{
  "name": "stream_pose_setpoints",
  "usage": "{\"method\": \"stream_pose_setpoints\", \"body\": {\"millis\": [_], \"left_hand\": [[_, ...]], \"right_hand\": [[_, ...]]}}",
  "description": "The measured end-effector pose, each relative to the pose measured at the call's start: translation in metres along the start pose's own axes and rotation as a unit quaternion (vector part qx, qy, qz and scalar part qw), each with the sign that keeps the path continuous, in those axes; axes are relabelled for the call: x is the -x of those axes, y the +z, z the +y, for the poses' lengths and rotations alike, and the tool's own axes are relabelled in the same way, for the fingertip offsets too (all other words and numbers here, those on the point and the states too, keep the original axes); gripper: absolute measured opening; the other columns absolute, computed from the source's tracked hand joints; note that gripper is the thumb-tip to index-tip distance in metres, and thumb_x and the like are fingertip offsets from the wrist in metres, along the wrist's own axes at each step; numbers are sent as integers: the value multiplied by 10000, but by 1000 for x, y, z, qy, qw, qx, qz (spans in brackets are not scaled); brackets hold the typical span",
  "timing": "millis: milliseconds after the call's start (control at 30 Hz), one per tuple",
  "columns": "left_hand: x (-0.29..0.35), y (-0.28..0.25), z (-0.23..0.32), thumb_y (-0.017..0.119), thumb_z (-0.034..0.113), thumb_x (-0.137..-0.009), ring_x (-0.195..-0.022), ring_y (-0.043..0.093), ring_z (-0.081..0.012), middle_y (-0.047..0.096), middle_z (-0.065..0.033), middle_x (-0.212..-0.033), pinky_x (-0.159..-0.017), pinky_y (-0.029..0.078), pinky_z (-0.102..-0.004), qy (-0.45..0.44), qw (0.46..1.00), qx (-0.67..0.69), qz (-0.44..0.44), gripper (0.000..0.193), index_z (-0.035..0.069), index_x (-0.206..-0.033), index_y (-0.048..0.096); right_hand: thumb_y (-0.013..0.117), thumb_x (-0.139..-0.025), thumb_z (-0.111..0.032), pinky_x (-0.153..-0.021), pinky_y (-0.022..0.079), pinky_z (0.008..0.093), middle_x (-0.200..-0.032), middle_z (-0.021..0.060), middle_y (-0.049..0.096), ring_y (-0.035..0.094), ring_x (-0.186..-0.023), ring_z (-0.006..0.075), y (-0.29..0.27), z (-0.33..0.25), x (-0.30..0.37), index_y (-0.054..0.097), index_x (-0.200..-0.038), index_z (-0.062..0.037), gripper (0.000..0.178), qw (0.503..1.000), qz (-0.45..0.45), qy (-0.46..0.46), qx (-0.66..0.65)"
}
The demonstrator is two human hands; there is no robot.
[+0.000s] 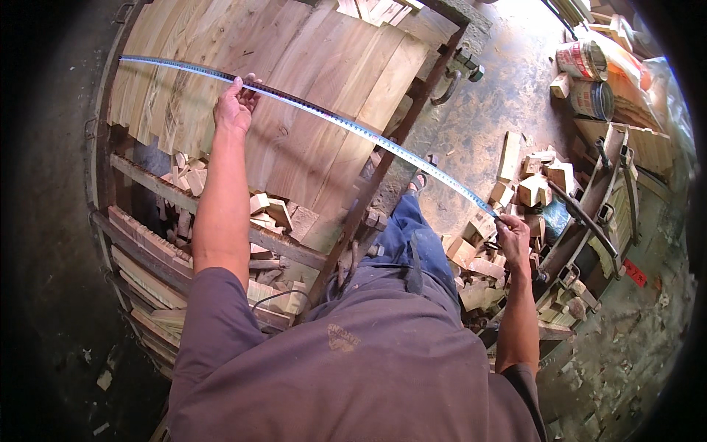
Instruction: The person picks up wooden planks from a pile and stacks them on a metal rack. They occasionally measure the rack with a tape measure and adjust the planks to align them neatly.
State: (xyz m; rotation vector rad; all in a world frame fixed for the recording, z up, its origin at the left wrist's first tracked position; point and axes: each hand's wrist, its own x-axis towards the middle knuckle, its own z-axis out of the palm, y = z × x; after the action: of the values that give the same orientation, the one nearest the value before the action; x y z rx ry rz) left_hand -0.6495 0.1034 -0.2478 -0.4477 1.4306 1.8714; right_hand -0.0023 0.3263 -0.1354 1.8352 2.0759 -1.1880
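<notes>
A tape measure [361, 131] is drawn out in a long bowed line over a wide panel of pale wooden boards [309, 158]. Its far end lies at the panel's left edge. My left hand [233, 110] is above the panel, with thumb and fingers pinching the blade partway along. Beyond the panel's right side, the blade runs across open air to my right hand [513, 237], whose fingers are closed round its near end. The tape's case is mostly hidden in that hand; a small dark loop hangs beside it.
A rusty metal frame [368, 193] borders the panel, with a clamp bolt [471, 65] sticking out. Wood offcuts [534, 188] pile up beneath my right hand. Metal clamps [589, 221] stand at the right, and two cans [591, 99] sit farther back. Stacked boards [151, 269] lie at the lower left.
</notes>
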Motion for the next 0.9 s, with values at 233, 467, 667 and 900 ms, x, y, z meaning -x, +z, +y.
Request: {"method": "stream_pose_setpoints", "body": {"millis": [233,467,667,900], "left_hand": [[7,6,2,588,219,-972,-1004,680,-239,706,-85,-1086,-833,552,-356,-1,1000,-9,10,229,34,-1101,627],[10,10,4,568,219,-981,-965,688,-233,703,-89,-1057,-771,563,-337,3,1000,-19,3,252,13,-1116,622],[18,16,3,559,180,-980,-961,688,-256,699,-113,-1054,-813,567,-359,29,999,27,21,223,6,-1107,617],[172,65,-41,584,242,-977,-772,667,-133,724,-72,-865,-757,537,-237,75,966,-177,-174,271,14,-987,729]], "right_hand": [[657,-890,-91,-490,337,216,-642,-58,529,445,-542,34,6,2,-8,689,-887,-4,92,999,-4,-39,-20],[648,-886,-89,-485,334,216,-639,-58,531,450,-544,34,8,11,-9,691,-892,0,99,999,-1,-41,-36],[639,-867,-99,-622,458,271,-729,23,614,556,-675,111,10,-8,-7,721,-922,8,145,999,-27,-13,-45],[565,-948,-59,-508,364,224,-676,-45,534,459,-580,50,40,-70,8,665,-890,-12,125,978,-150,-34,-141]]}}
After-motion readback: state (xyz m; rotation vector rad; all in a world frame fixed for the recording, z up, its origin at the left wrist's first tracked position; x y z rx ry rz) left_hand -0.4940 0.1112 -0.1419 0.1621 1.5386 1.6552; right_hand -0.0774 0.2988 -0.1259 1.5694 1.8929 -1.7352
